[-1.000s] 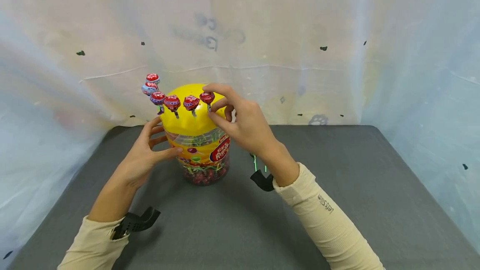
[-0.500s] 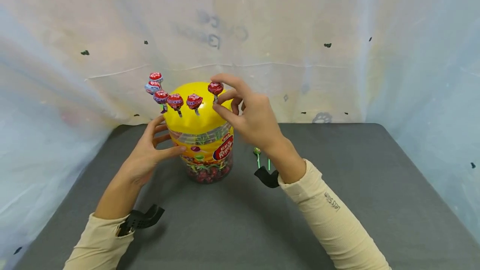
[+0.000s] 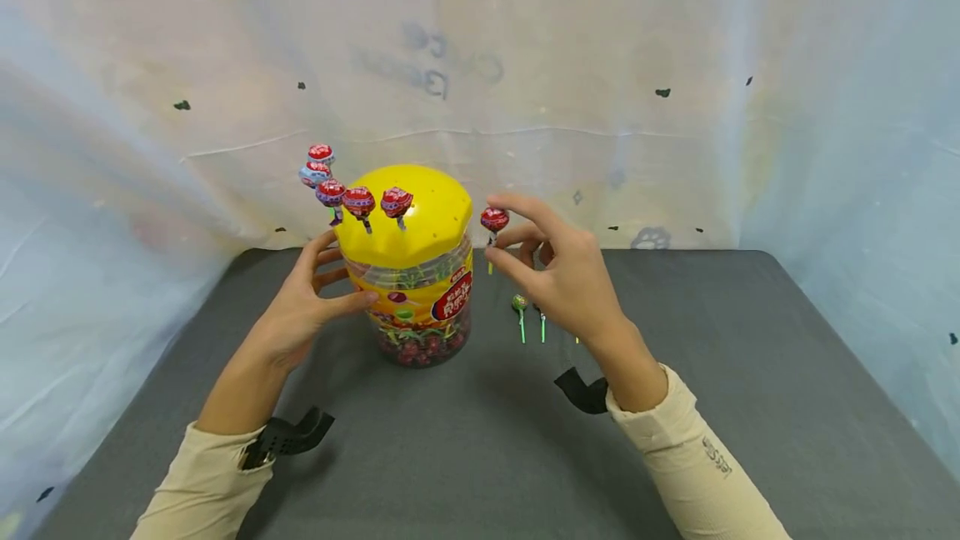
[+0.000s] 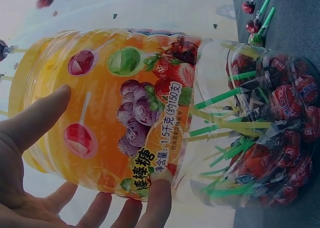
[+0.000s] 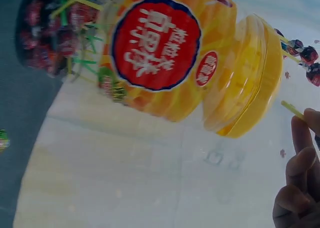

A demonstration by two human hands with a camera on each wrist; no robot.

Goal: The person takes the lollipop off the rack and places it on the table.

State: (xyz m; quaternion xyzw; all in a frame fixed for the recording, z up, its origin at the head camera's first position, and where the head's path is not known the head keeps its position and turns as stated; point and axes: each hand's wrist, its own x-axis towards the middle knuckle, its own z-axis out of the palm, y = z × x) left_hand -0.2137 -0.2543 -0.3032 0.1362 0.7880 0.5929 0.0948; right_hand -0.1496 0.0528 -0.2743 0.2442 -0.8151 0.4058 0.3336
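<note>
A clear candy jar (image 3: pixel 420 307) with a yellow lid (image 3: pixel 427 207) and a fruit label (image 4: pixel 135 102) stands on the grey table. My left hand (image 3: pixel 300 315) holds its left side, the thumb (image 4: pixel 47 112) lying across the label and the fingers round the back. To the right of the lid, in the air, my right hand (image 3: pixel 562 273) pinches a red-wrapped lollipop (image 3: pixel 494 219) between thumb and forefinger. Its yellow stick (image 5: pixel 292 109) points toward the jar in the right wrist view, apart from the lid. Several lollipops (image 3: pixel 359 202) stand upright in the lid's left and front edge.
Right of the jar, a green-wrapped lollipop (image 3: pixel 520 303) lies on the table (image 3: pixel 450 457) beside other lollipops partly hidden by my right hand. Many red lollipops (image 4: pixel 290 102) fill the jar's bottom. A pale curtain (image 3: pixel 525 40) hangs behind the table.
My right hand has drawn the pinched lollipop off the lid's front right, first up and then right and down. Lollipops on the table have come into view. The left hand keeps its hold.
</note>
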